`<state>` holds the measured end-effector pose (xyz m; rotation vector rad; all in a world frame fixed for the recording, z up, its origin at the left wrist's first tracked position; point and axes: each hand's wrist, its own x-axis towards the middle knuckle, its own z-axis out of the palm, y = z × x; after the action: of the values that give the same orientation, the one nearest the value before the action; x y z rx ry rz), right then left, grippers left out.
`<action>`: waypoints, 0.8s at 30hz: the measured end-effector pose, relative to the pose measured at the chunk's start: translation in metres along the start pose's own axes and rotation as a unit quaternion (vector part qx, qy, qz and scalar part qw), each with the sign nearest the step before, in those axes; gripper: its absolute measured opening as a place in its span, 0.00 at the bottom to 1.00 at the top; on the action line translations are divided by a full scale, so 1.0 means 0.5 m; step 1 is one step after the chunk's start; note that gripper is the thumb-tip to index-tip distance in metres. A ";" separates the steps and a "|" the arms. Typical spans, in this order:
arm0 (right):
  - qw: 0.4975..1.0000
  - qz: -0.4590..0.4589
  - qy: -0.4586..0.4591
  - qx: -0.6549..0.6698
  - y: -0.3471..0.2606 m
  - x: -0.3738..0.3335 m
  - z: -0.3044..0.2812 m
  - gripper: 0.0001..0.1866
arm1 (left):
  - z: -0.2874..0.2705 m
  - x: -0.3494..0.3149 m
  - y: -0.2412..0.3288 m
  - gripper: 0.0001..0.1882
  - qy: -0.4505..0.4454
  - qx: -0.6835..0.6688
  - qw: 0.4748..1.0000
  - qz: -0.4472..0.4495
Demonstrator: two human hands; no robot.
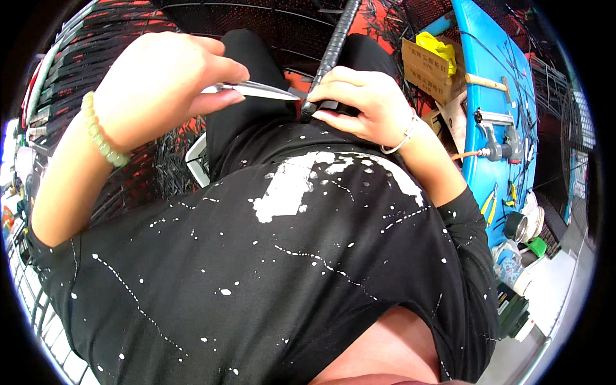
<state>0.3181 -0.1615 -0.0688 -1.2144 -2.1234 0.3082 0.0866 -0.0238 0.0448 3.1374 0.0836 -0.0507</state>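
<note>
My left hand (pixel 173 77), wearing a pale green bead bracelet (pixel 96 131), is closed with a pointed silver metal blade (pixel 263 92) between thumb and fingers. I cannot make out its handle inside the hand. Pointing right, its tip meets a small black strip beside the end of a black strip-wrapped rod (pixel 330 54). The rod slants up and away between my knees. Closed around its near end, my right hand (pixel 362 102) has thumb and fingertips pressed on the black strips. A thin light bangle (pixel 403 136) circles that wrist.
At the right stands a blue work surface (pixel 481 51) bearing a hammer (pixel 486 81), a metal clamp (pixel 497 141) and yellow-handled pliers (pixel 489 204). An open cardboard box (pixel 423 70) holds something yellow. Black strips hang at the left and litter the red floor (pixel 378 29).
</note>
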 end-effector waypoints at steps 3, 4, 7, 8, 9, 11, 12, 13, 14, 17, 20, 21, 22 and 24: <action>0.999 0.018 -0.032 -0.009 -0.003 -0.004 -0.010 0.08 | 0.026 -0.005 -0.010 0.11 0.007 -0.034 0.999 0.004; 0.999 0.021 -0.039 -0.006 0.001 -0.012 -0.008 0.09 | 0.031 -0.007 -0.008 0.11 0.019 -0.041 0.999 0.002; 0.998 0.046 -0.044 0.006 0.008 -0.038 0.002 0.10 | 0.045 -0.009 -0.014 0.12 0.046 -0.059 0.997 0.007; 0.998 0.055 -0.024 0.003 0.001 -0.044 0.003 0.11 | 0.047 -0.008 -0.016 0.13 0.050 -0.059 0.997 0.007; 0.998 0.054 -0.013 0.002 -0.008 -0.041 0.003 0.12 | 0.050 -0.010 -0.018 0.13 0.052 -0.059 0.997 0.005; 0.999 0.053 0.010 0.002 -0.023 -0.028 0.002 0.13 | 0.059 -0.013 -0.023 0.13 0.061 -0.067 0.996 0.007; 0.998 0.047 0.027 0.006 -0.019 -0.026 0.004 0.14 | 0.060 -0.014 -0.026 0.13 0.066 -0.069 0.995 0.011; 0.998 0.028 0.047 0.008 -0.013 -0.021 0.004 0.14 | 0.062 -0.016 -0.028 0.13 0.065 -0.072 0.995 0.014; 0.997 0.052 0.046 0.034 -0.020 -0.016 0.002 0.14 | 0.064 -0.018 -0.029 0.14 0.065 -0.074 0.995 0.017; 0.996 0.040 0.046 0.059 -0.021 -0.006 0.007 0.14 | 0.071 -0.021 -0.039 0.14 0.067 -0.075 0.994 0.029; 0.996 0.035 0.040 0.066 -0.018 -0.003 0.010 0.13 | 0.094 -0.021 -0.057 0.15 0.079 -0.112 0.990 0.036; 0.996 0.040 0.036 0.069 -0.016 -0.003 0.009 0.13 | 0.105 -0.021 -0.062 0.15 0.085 -0.129 0.987 0.038; 0.996 0.048 0.035 0.072 -0.015 -0.004 0.010 0.13 | 0.116 -0.022 -0.065 0.15 0.092 -0.141 0.985 0.037; 0.994 0.065 0.033 0.076 -0.017 -0.005 0.010 0.13 | 0.133 -0.026 -0.069 0.15 0.106 -0.163 0.980 0.037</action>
<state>0.3099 -0.1676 -0.0692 -1.2587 -1.9316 0.4729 0.0698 0.0096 -0.0214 2.8024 -0.0226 0.2709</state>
